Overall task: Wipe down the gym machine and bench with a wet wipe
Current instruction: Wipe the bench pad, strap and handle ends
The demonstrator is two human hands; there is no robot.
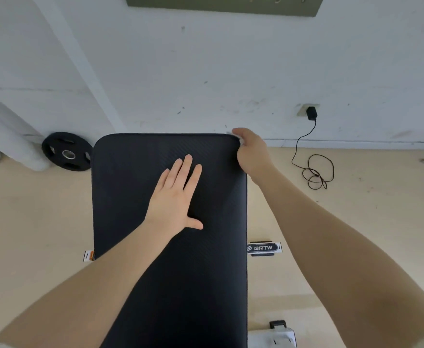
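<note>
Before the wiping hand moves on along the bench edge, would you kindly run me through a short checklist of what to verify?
1. Wipe in hand: ok. The right hand is closed at the far right corner of the bench pad, with a bit of white wet wipe showing.
2. Bench steadied: ok. The left hand lies flat, fingers spread, on the pad.
3. Pad top free of objects: ok, only the left hand is on it.
4. Wipe dampness: cannot tell.
5. Which areas are already wiped: cannot tell, no wet streaks are visible.
6. Charger cable on the floor, apart from the bench: ok.
</note>
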